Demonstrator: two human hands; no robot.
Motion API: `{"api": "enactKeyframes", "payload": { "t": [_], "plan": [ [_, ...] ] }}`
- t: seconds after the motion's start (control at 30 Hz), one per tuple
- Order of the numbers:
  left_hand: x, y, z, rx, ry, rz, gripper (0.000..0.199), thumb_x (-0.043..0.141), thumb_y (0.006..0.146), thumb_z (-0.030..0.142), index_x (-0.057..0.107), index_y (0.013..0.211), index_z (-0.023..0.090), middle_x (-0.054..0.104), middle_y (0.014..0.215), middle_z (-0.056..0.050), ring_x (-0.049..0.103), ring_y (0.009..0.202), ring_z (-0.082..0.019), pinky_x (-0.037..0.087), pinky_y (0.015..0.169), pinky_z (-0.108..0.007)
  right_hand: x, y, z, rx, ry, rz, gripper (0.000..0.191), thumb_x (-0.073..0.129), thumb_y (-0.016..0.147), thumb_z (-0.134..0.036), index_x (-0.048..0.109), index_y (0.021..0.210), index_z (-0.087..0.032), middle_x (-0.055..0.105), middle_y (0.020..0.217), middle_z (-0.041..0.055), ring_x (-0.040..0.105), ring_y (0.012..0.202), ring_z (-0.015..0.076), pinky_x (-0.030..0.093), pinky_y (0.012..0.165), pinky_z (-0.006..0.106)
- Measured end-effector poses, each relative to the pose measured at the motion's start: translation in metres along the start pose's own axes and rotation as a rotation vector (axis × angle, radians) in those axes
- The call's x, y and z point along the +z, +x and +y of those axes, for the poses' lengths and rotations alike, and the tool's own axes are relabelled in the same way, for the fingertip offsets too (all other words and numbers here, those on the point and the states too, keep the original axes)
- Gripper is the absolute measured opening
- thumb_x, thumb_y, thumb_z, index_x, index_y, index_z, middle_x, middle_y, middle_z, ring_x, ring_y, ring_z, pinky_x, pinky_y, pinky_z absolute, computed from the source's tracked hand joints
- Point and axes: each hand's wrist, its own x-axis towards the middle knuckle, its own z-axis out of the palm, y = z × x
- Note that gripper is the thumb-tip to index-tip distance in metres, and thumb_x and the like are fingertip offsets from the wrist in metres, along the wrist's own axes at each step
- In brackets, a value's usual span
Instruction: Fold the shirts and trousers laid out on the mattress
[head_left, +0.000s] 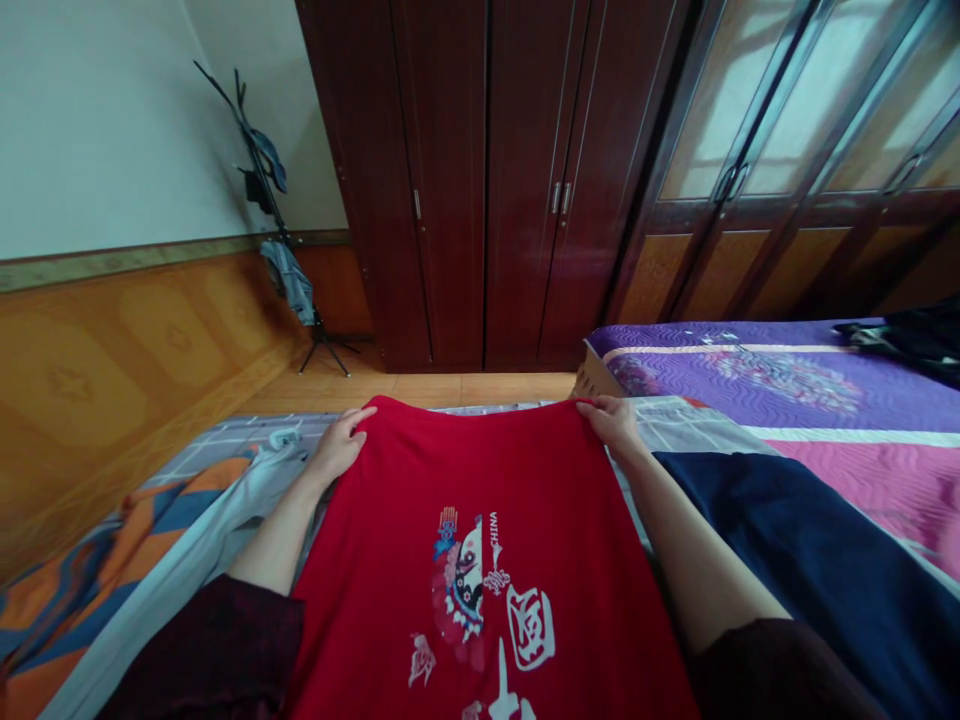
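A red shirt [480,470] with a printed opera-mask picture and white lettering is stretched between my two hands over the bed, its far edge pulled nearly straight. My left hand [343,445] pinches the far left corner of the cloth. At the far right corner, my right hand [609,422] grips the fabric between thumb and fingers. The near end of the shirt runs out of the bottom of the view. Dark blue cloth [810,550] lies to the right of my right forearm.
Orange and blue striped cloth [172,510] and a pale garment [187,570] lie at left. A purple and pink bed cover [750,370] spreads at right, with black cloth [915,340] on it. Behind stand a dark red wardrobe [517,200] and a coat stand [262,170].
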Motion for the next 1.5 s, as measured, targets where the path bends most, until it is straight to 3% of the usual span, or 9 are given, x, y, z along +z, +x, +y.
{"api": "enactKeyframes", "payload": {
  "t": [0.4, 0.57, 0.67, 0.77, 0.87, 0.97, 1.1, 1.33, 1.5],
  "plan": [
    [0.015, -0.009, -0.001, -0.033, 0.300, 0.013, 0.052, 0.042, 0.079, 0.010, 0.053, 0.130, 0.018, 0.051, 0.133, -0.010, 0.052, 0.118, -0.026, 0.037, 0.103, -0.036, 0.016, -0.023, -0.009, 0.007, -0.264, 0.044, 0.030, 0.049, 0.085, -0.036, 0.070, 0.098, -0.020, 0.067, 0.099, 0.0150, 0.062, 0.095, 0.0301, 0.045, 0.075, 0.037],
    [-0.005, -0.023, 0.008, -0.043, 0.346, -0.049, 0.055, 0.052, 0.081, 0.022, 0.046, 0.135, 0.015, 0.055, 0.127, -0.012, 0.055, 0.113, -0.026, 0.041, 0.098, -0.033, 0.016, -0.024, -0.009, -0.024, -0.298, 0.040, 0.030, 0.048, 0.087, -0.037, 0.070, 0.100, -0.021, 0.067, 0.097, 0.0142, 0.063, 0.093, 0.0295, 0.045, 0.074, 0.036],
    [-0.027, -0.064, 0.015, -0.037, 0.360, -0.072, 0.051, 0.058, 0.076, 0.024, 0.053, 0.127, 0.018, 0.055, 0.125, -0.010, 0.055, 0.112, -0.025, 0.042, 0.096, -0.032, 0.017, -0.023, -0.008, -0.040, -0.304, 0.037, 0.032, 0.047, 0.087, -0.037, 0.070, 0.103, -0.022, 0.067, 0.097, 0.0141, 0.063, 0.092, 0.0297, 0.045, 0.072, 0.036],
    [-0.045, -0.127, 0.024, -0.026, 0.393, -0.020, 0.041, 0.055, 0.079, 0.027, 0.057, 0.119, 0.021, 0.054, 0.124, -0.009, 0.051, 0.116, -0.025, 0.038, 0.100, -0.034, 0.018, -0.022, -0.007, -0.047, -0.308, 0.034, 0.033, 0.046, 0.086, -0.038, 0.070, 0.102, -0.020, 0.067, 0.098, 0.0154, 0.063, 0.092, 0.0307, 0.045, 0.071, 0.036],
    [-0.052, -0.186, 0.033, -0.034, 0.413, 0.017, 0.025, 0.056, 0.080, 0.037, 0.062, 0.102, 0.026, 0.061, 0.106, -0.006, 0.057, 0.102, -0.025, 0.043, 0.092, -0.034, 0.017, -0.021, -0.007, -0.052, -0.315, 0.030, 0.035, 0.045, 0.086, -0.039, 0.070, 0.100, -0.019, 0.067, 0.098, 0.0168, 0.063, 0.093, 0.0324, 0.046, 0.072, 0.038],
    [-0.052, -0.218, 0.040, -0.087, 0.392, 0.044, 0.012, 0.059, 0.078, 0.038, 0.058, 0.080, 0.026, 0.062, 0.090, -0.004, 0.058, 0.090, -0.023, 0.044, 0.081, -0.032, 0.017, -0.022, -0.008, -0.062, -0.326, 0.023, 0.038, 0.044, 0.086, -0.041, 0.070, 0.102, -0.019, 0.066, 0.101, 0.0181, 0.062, 0.095, 0.0343, 0.046, 0.072, 0.039],
    [-0.052, -0.222, 0.046, -0.080, 0.361, 0.069, 0.014, 0.050, 0.082, 0.026, 0.049, 0.068, 0.023, 0.059, 0.078, -0.002, 0.056, 0.081, -0.020, 0.042, 0.073, -0.031, 0.014, -0.026, -0.010, -0.085, -0.344, -0.011, 0.040, 0.042, 0.087, -0.041, 0.068, 0.106, -0.017, 0.066, 0.104, 0.0204, 0.062, 0.097, 0.0366, 0.046, 0.071, 0.042],
    [-0.058, -0.226, 0.046, 0.006, 0.344, 0.110, 0.011, 0.045, 0.084, 0.021, 0.048, 0.073, 0.021, 0.058, 0.078, -0.001, 0.054, 0.078, -0.019, 0.040, 0.072, -0.029, -0.010, -0.040, -0.016, -0.150, -0.302, -0.154, 0.049, 0.056, 0.080, -0.042, 0.060, 0.116, -0.008, 0.067, 0.100, 0.0170, 0.061, 0.100, 0.0299, 0.047, 0.076, 0.034],
    [-0.063, -0.233, 0.045, 0.054, 0.384, 0.067, 0.012, 0.050, 0.085, 0.031, 0.052, 0.079, 0.021, 0.059, 0.083, -0.002, 0.055, 0.085, -0.021, 0.041, 0.076, -0.030, -0.033, -0.094, -0.005, -0.084, -0.224, -0.311, 0.054, 0.057, 0.081, -0.045, 0.057, 0.114, -0.002, 0.064, 0.062, 0.0095, 0.065, 0.063, 0.0226, 0.046, 0.054, 0.028]
  ]
}}
